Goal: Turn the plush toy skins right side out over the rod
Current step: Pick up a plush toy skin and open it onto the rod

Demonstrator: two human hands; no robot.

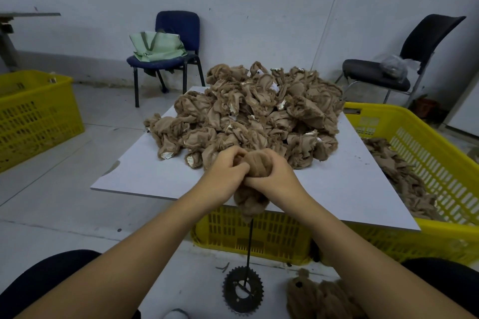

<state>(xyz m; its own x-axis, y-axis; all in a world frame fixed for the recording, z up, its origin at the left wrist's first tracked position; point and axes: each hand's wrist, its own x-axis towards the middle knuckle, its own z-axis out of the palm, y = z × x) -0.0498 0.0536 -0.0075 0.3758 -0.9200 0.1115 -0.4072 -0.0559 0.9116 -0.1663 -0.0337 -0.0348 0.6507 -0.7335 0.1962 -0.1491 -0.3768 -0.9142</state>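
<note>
Skin in hand: a brown plush skin [250,189] sits over the top of the rod, bunched between both hands, its furry side showing at the top and in the lump hanging below the wrists. It looks partly turned.
Left hand [228,171]: fingers curled round the left side of the skin, gripping it, likely to drag the fabric down over the rod tip.
Right hand [269,171]: also curled round the skin from the right, gripping it; thumb and fingers meet the left hand at the front. Two hands from opposite sides keep the pull even, so the skin does not slip off sideways.
Rod [250,243]: thin, dark, upright, visible only below the skin; its tip is hidden inside the fabric. It stands between the knees, so the push comes straight down.
Base [243,290]: a toothed metal disc on the floor holds the rod upright, probably by its weight.
Pile [248,114]: inside-out skins heaped on the tabletop [134,176], just beyond the hands, within easy reach for the next pick.
Done skins [318,298]: furry pieces lie on the floor by the right knee, a drop spot close to the rod.
Right crate [425,160]: yellow, beside the tabletop, holding more brown skins; whether turned or not, I cannot tell.
Under crate [259,233]: another yellow crate seems to prop up the tabletop.
</note>
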